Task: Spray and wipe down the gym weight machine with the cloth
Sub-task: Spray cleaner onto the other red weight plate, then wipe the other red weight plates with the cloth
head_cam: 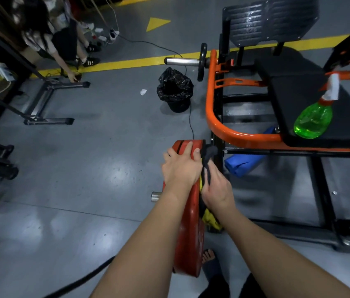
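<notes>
Right hand (214, 188) bunches the soft, limp cloth (209, 152) against the heavy-looking, rigid red plate (189, 233), steadied at its far rim by the spread left hand (180, 166).

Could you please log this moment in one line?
step: wipe | left hand: rests on red weight plate | right hand: grips cloth | spray bottle: on seat
</notes>
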The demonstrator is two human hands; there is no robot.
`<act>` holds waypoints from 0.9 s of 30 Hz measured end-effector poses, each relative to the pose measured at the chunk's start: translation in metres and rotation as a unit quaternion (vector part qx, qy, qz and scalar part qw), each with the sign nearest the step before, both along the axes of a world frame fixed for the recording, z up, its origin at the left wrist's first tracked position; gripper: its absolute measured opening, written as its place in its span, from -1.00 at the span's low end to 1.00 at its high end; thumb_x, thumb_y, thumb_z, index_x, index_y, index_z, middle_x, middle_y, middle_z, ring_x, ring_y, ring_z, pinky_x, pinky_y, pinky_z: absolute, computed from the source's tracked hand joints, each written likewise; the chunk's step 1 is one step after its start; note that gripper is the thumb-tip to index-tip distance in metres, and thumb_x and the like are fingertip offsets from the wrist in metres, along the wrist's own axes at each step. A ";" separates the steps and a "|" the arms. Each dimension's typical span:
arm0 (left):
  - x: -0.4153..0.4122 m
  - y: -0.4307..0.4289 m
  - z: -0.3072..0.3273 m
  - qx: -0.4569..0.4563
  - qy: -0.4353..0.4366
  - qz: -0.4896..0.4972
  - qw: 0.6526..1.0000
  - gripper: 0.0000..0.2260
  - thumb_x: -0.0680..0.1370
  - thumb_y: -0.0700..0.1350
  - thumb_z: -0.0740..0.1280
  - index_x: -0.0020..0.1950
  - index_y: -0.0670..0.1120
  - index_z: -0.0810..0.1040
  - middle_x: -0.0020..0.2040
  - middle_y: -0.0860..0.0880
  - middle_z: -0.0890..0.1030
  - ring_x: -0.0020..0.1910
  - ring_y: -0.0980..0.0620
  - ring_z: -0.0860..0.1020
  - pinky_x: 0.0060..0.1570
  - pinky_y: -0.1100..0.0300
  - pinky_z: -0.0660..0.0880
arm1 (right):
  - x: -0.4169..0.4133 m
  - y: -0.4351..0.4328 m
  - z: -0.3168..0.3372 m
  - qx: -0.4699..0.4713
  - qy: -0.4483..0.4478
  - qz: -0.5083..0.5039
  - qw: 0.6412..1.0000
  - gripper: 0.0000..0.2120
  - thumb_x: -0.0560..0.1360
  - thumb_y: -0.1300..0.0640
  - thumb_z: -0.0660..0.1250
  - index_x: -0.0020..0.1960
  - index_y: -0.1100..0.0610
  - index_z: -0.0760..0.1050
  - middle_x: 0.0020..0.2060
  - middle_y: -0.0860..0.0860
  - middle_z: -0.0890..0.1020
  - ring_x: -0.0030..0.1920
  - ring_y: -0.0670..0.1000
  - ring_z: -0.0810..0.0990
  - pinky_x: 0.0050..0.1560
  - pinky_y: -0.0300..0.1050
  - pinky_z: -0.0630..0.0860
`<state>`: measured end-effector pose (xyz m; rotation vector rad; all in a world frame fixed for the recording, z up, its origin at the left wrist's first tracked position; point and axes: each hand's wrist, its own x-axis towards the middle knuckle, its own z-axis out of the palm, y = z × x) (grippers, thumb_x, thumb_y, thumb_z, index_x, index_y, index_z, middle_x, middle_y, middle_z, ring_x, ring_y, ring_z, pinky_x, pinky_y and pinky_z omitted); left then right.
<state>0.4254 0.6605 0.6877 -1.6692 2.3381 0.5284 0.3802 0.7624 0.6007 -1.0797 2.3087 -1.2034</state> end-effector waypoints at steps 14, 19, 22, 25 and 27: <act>0.058 0.065 0.015 -0.077 0.086 0.050 0.992 -0.53 0.65 0.28 0.09 0.49 0.08 0.29 0.28 -0.17 0.36 0.26 -0.23 0.42 0.20 -0.12 0.41 | 0.001 0.002 0.003 0.057 0.034 0.010 0.998 -0.70 0.68 0.03 0.13 0.33 0.11 0.48 0.04 0.16 0.68 0.03 0.28 0.65 -0.05 0.16 0.59; 0.001 -0.003 0.026 -0.025 0.120 0.123 0.985 -0.57 0.65 0.22 0.14 0.43 0.01 0.29 0.38 -0.20 0.40 0.36 -0.29 0.41 0.26 -0.13 0.37 | 0.003 0.003 0.005 0.030 0.043 0.011 0.999 -0.61 0.64 0.05 0.11 0.34 0.19 0.51 0.07 0.19 0.68 0.06 0.26 0.66 -0.01 0.13 0.57; -0.019 -0.026 0.010 0.016 0.025 0.075 0.997 -0.50 0.66 0.24 0.04 0.55 0.08 0.25 0.45 -0.21 0.37 0.40 -0.30 0.41 0.32 -0.11 0.35 | 0.002 0.002 0.004 0.015 0.050 0.015 0.999 -0.52 0.63 0.00 -0.01 0.30 0.23 0.52 0.12 0.18 0.66 0.10 0.24 0.65 0.04 0.11 0.58; -0.022 -0.030 -0.001 0.029 -0.049 0.021 0.998 -0.46 0.62 0.34 -0.04 0.57 0.22 0.28 0.49 -0.22 0.34 0.40 -0.31 0.40 0.35 -0.09 0.34 | 0.001 -0.001 0.000 0.020 0.043 0.011 0.999 -0.50 0.64 -0.03 -0.04 0.30 0.23 0.50 0.16 0.17 0.63 0.13 0.25 0.62 0.07 0.09 0.54; -0.022 -0.031 -0.001 0.039 -0.064 0.003 0.997 -0.42 0.60 0.40 -0.04 0.58 0.27 0.24 0.52 -0.20 0.30 0.43 -0.30 0.37 0.38 -0.10 0.32 | 0.000 -0.003 -0.001 0.027 0.036 0.011 0.999 -0.49 0.64 -0.04 -0.05 0.30 0.24 0.50 0.17 0.18 0.62 0.14 0.26 0.60 0.10 0.10 0.53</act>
